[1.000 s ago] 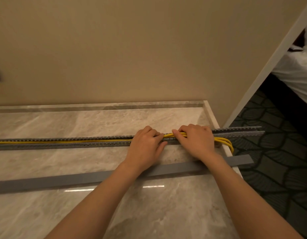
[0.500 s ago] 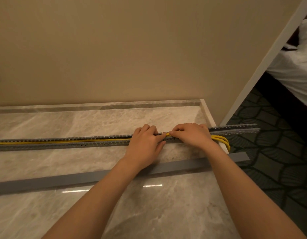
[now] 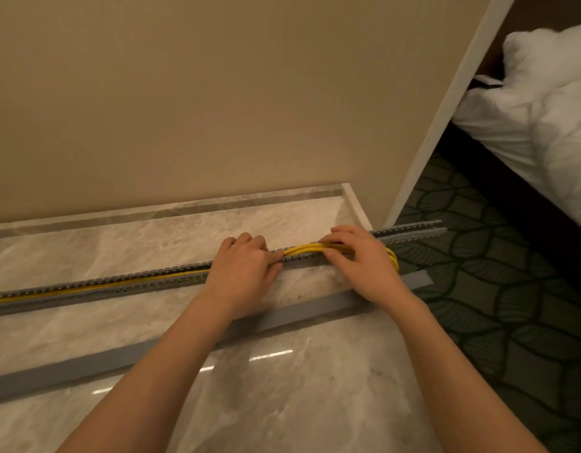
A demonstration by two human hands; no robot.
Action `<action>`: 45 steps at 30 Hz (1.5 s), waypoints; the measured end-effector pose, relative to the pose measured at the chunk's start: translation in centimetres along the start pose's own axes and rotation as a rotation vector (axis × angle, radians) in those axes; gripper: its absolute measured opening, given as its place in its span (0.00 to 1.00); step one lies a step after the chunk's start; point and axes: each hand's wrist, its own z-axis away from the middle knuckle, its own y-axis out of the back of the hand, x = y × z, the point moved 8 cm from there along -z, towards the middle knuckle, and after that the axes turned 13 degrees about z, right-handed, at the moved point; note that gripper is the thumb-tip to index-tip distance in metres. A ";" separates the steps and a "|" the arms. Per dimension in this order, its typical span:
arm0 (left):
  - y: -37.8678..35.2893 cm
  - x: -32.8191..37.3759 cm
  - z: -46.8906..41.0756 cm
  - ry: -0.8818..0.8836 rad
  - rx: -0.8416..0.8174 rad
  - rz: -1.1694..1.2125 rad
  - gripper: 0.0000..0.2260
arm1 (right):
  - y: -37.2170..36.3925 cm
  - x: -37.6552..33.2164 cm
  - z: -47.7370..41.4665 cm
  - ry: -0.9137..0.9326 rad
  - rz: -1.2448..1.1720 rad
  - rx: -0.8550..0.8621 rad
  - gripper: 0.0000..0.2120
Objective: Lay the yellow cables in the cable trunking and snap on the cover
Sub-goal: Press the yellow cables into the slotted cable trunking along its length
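Note:
A long grey slotted cable trunking [image 3: 96, 287] lies across the marble floor, its right end reaching over the carpet. Yellow cables [image 3: 304, 249] run inside it on the left, then rise out of it between my hands and loop down at the right. My left hand [image 3: 243, 271] rests on the trunking with fingertips pinching the cables. My right hand [image 3: 359, 258] grips the raised bundle from above. The flat grey cover [image 3: 86, 362] lies on the floor nearer to me, parallel to the trunking, partly under my forearms.
A beige wall [image 3: 217, 93] stands just behind the trunking, ending at a white corner post [image 3: 446, 106]. Dark patterned carpet [image 3: 511, 305] lies to the right of the marble floor [image 3: 299, 403]. A bed with white bedding [image 3: 550, 119] is at the far right.
My right hand has slid right along the trunking, away from my left hand, and a raised stretch of yellow cables now shows between them. The view has tilted.

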 end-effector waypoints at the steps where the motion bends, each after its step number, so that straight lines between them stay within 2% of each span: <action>1: 0.0 0.2 -0.1 -0.003 -0.004 -0.012 0.15 | 1.2 0.6 0.7 -0.013 -0.025 0.017 0.10; 5: 0.1 1.3 -0.8 0.015 -0.002 -0.086 0.15 | 5.1 3.2 2.9 -0.115 -0.056 0.055 0.09; 9: -0.3 4.1 -1.1 0.030 0.067 0.036 0.15 | 7.4 5.5 4.5 -0.205 -0.209 0.130 0.08; 12: -2.1 6.2 -1.0 0.044 0.043 0.076 0.21 | 7.8 7.9 5.6 -0.305 -0.397 0.231 0.09; 15: -4.1 6.4 -1.0 0.111 -0.011 0.078 0.27 | 6.2 11.8 6.9 -0.498 -0.687 0.309 0.11; 17: -4.6 6.2 -0.9 0.118 -0.028 0.054 0.28 | 4.3 14.1 7.6 -0.625 -0.779 0.294 0.13; 20: -4.8 6.0 -0.9 0.112 -0.046 0.044 0.28 | 0.8 16.2 7.9 -0.733 -0.792 0.146 0.15; 25: -4.4 6.0 -1.0 0.096 -0.039 0.052 0.26 | -2.1 15.5 5.8 -0.513 -0.544 -0.138 0.19; 27: -4.4 5.9 -1.0 0.086 -0.045 0.036 0.26 | -2.2 15.2 5.0 -0.482 -0.538 -0.150 0.14; 31: -4.9 5.8 -0.8 0.075 -0.098 0.035 0.29 | -1.6 15.0 4.5 -0.439 -0.464 -0.087 0.06; 37: -5.1 5.3 -0.5 0.045 -0.125 0.095 0.29 | 0.0 16.8 5.9 -0.593 -0.550 0.239 0.08; 39: -5.0 5.1 -0.3 0.026 -0.130 0.121 0.29 | 0.3 17.0 6.0 -0.609 -0.548 0.276 0.11; 43: -4.6 4.9 -0.1 0.005 -0.108 0.131 0.28 | 0.3 16.9 6.3 -0.600 -0.495 0.349 0.23; 45: -4.0 4.9 -0.2 0.002 -0.070 0.090 0.27 | 0.3 16.9 6.4 -0.614 -0.528 0.371 0.18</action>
